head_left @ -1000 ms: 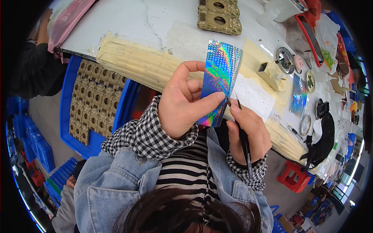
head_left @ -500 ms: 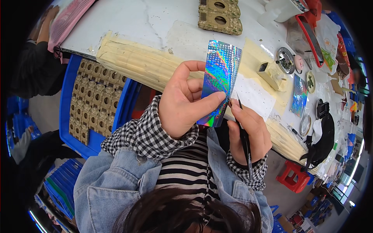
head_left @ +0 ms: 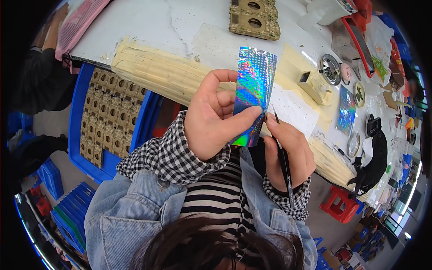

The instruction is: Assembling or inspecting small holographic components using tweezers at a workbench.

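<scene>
Holographic strip [head_left: 252,92] upright between thumb and curled fingers [head_left: 223,96] of left hand [head_left: 213,119], thumb tip pressed on its lower right edge, index arched over to its upper left edge; top half standing free above the fingertips, lower end tucked just under the thumb. Black tweezers [head_left: 282,155] pinched in right hand [head_left: 288,150], fingers clenched round the shaft, point rising just past the fingertips and meeting the strip's right edge beside the left thumb tip; whether actually touching, cannot tell. Both hands close together, thumbs nearly meeting. Checked cuffs and denim sleeves below the knuckles.

Beyond the fingertips, cream taped pad [head_left: 171,74] along the edge of white table [head_left: 153,22], with white perforated sheet [head_left: 294,110] just past the right-hand fingers. Second holographic strip [head_left: 346,110] well off to the right of the right hand, near small round metal dish [head_left: 330,69] and cream block [head_left: 315,85]. Brown card pieces [head_left: 254,24] far above the left fingertips. Blue tray [head_left: 110,119] of brown card parts to the left of the left hand, below the table edge. Red stool [head_left: 339,204] down right of the right wrist.
</scene>
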`<state>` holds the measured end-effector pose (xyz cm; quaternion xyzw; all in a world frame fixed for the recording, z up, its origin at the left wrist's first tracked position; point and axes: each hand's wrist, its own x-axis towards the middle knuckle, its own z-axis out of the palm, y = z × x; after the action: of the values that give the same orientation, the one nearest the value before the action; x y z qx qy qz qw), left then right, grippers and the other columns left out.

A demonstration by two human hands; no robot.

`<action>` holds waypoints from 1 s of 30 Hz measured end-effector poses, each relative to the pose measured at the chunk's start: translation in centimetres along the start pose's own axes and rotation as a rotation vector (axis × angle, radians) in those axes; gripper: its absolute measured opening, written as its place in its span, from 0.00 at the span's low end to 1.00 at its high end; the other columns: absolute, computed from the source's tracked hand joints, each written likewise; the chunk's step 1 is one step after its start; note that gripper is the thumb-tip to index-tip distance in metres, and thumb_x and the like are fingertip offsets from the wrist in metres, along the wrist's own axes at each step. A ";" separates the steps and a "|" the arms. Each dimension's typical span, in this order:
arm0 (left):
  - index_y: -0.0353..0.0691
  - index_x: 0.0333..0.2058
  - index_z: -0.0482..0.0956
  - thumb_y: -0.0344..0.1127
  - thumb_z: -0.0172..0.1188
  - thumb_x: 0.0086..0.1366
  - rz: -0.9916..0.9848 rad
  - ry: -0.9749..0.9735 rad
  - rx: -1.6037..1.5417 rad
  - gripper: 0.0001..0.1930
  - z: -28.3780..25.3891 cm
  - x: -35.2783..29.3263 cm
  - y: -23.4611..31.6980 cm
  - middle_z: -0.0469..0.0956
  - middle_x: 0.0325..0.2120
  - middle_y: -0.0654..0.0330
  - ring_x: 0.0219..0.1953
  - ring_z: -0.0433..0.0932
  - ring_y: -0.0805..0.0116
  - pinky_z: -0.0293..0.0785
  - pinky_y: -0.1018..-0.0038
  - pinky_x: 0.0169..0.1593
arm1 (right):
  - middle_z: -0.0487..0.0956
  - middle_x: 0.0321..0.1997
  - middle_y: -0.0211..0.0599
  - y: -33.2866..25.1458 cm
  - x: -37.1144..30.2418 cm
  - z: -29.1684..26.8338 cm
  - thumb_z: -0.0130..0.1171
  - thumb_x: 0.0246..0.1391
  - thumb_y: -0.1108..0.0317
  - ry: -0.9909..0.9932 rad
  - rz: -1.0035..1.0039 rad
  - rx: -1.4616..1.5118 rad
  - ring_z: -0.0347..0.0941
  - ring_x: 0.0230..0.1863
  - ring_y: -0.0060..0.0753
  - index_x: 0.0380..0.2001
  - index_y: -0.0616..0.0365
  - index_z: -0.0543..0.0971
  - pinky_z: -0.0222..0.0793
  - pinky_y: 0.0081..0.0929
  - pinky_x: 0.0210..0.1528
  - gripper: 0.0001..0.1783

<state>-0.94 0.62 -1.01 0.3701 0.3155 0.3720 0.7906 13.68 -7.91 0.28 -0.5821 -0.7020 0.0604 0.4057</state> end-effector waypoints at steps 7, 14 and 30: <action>0.30 0.51 0.56 0.22 0.60 0.57 -0.080 -0.007 -0.096 0.26 -0.1 0.2 0.0 0.78 0.38 0.50 0.40 0.78 0.70 0.77 0.75 0.43 | 0.80 0.40 0.50 0.2 -0.2 0.7 0.68 0.41 0.76 0.061 -0.116 -0.057 0.79 0.42 0.42 0.43 0.63 0.78 0.77 0.29 0.42 0.21; 0.30 0.51 0.56 0.22 0.60 0.58 -0.097 -0.021 -0.144 0.26 -0.2 0.3 0.1 0.78 0.39 0.50 0.41 0.78 0.70 0.77 0.74 0.44 | 0.79 0.41 0.51 0.4 -0.2 0.5 0.67 0.45 0.69 -0.005 -0.155 -0.099 0.78 0.42 0.46 0.44 0.64 0.78 0.77 0.32 0.42 0.21; 0.30 0.51 0.56 0.24 0.60 0.58 -0.076 -0.011 -0.111 0.26 -0.4 0.3 -0.3 0.78 0.39 0.50 0.41 0.77 0.71 0.75 0.76 0.45 | 0.79 0.36 0.50 0.5 0.3 0.5 0.61 0.52 0.62 -0.064 -0.280 -0.218 0.78 0.41 0.45 0.41 0.68 0.79 0.77 0.37 0.44 0.19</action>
<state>-1.03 0.86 -1.56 0.3153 0.3038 0.3565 0.8254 13.80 -7.35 -0.19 -0.5169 -0.7912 -0.0548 0.3222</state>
